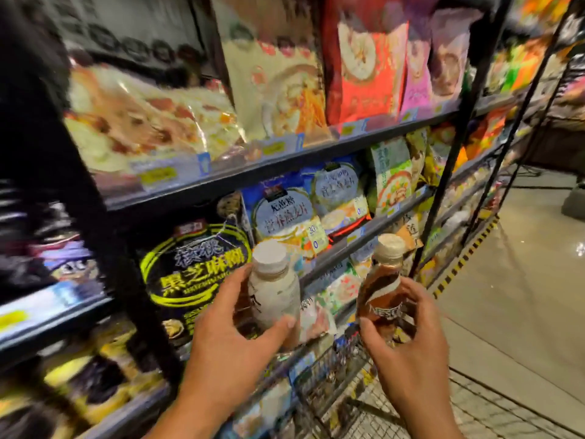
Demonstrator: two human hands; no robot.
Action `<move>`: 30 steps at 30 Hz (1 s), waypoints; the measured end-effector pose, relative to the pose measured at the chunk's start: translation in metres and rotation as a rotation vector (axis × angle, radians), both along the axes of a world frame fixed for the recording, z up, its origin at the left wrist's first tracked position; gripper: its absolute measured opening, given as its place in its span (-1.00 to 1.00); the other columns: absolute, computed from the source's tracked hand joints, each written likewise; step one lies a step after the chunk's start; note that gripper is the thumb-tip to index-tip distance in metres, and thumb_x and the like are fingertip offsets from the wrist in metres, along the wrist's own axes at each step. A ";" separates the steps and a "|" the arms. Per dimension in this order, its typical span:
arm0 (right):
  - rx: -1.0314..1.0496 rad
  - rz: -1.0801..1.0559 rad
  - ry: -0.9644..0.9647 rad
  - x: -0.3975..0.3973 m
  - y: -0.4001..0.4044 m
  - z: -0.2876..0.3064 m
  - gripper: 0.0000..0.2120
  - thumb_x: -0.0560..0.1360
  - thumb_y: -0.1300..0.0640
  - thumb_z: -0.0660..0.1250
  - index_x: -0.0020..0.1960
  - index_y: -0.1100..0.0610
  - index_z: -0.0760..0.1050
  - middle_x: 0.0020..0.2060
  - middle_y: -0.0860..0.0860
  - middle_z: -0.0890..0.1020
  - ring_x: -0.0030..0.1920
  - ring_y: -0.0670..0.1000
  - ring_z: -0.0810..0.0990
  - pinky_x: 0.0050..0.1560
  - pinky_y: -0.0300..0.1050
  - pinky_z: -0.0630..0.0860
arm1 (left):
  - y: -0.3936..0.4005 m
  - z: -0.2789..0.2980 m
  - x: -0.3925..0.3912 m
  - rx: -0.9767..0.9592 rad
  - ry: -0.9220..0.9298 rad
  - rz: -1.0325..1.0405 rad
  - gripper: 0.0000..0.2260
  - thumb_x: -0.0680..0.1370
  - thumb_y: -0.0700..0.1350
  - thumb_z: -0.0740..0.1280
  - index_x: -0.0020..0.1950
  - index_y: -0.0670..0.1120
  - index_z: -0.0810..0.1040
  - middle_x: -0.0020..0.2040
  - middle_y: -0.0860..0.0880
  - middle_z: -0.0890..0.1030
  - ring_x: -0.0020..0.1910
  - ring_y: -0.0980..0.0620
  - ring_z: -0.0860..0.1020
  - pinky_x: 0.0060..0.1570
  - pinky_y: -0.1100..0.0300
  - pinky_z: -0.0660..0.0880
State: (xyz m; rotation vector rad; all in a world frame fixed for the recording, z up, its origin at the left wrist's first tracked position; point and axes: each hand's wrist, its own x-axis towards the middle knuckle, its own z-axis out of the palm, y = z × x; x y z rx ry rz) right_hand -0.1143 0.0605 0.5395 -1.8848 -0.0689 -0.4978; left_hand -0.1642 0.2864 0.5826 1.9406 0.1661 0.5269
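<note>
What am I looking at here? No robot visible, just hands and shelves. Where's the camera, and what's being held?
There is no machine: a person works with bare hands. The single picture comes from a wide-angle camera worn on the head, looking forward and down. The left hand grips a white bottle with a white cap. The right hand grips a brown bottle with a pale cap. Both bottles are roughly upright, in front of store shelves stocked with printed food bags. Below the hands is a wire cart.

Head view only: looks forward and down, tilted, close on shelves [285, 153] to left, aisle floor [522, 280] right.
</note>
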 end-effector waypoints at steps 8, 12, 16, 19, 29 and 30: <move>0.127 0.293 -0.109 -0.085 0.136 0.051 -0.23 0.29 0.38 0.65 0.26 -0.28 0.52 0.14 -0.12 0.69 0.11 -0.13 0.70 0.01 -0.38 0.62 | 0.115 0.050 -0.130 0.052 -0.075 0.171 -0.25 0.30 0.08 0.68 0.36 0.48 0.42 0.19 0.38 0.65 0.17 0.30 0.64 0.24 0.00 0.59; 0.128 0.472 -0.157 -0.126 0.201 0.069 -0.16 0.23 0.27 0.69 0.18 -0.51 0.50 0.18 -0.22 0.67 0.15 -0.21 0.67 0.03 -0.40 0.60 | 0.164 0.063 -0.192 0.084 -0.109 0.256 -0.28 0.30 -0.01 0.70 0.27 0.49 0.43 0.11 0.39 0.67 0.06 0.33 0.66 0.07 0.17 0.58; 0.156 0.638 -0.084 -0.155 0.253 0.075 -0.12 0.27 0.43 0.63 0.10 -0.55 0.55 0.13 -0.29 0.66 0.11 -0.18 0.67 -0.11 -0.42 0.60 | 0.207 0.077 -0.242 0.012 -0.077 0.322 -0.37 0.26 0.06 0.69 0.21 0.35 0.47 0.05 0.27 0.71 0.00 0.23 0.69 -0.02 0.16 0.56; 0.179 0.778 0.007 -0.170 0.285 0.078 -0.30 0.32 0.37 0.64 0.20 -0.33 0.62 0.16 -0.07 0.68 0.06 -0.05 0.71 -0.13 -0.34 0.63 | 0.234 0.082 -0.269 -0.012 -0.052 0.374 -0.33 0.21 0.22 0.65 0.27 0.29 0.50 0.07 0.16 0.73 -0.01 0.14 0.70 0.05 0.00 0.63; 0.091 0.961 0.166 -0.173 0.382 0.106 -0.53 0.48 0.22 0.57 0.28 -0.15 0.55 -0.07 -0.16 0.76 -0.08 -0.20 0.73 -0.16 -0.30 0.64 | 0.314 0.089 -0.312 0.002 -0.059 0.498 -0.59 0.47 -0.03 0.58 0.24 0.26 0.58 0.09 0.15 0.74 0.07 0.12 0.71 0.19 -0.14 0.61; 0.083 0.969 0.169 -0.173 0.391 0.110 -0.54 0.48 0.22 0.56 0.29 -0.11 0.55 -0.08 -0.18 0.77 -0.09 -0.14 0.75 -0.12 -0.22 0.68 | 0.321 0.091 -0.311 0.030 -0.054 0.505 -0.62 0.50 -0.06 0.56 0.24 0.25 0.58 0.08 0.16 0.74 0.05 0.12 0.72 0.16 -0.15 0.62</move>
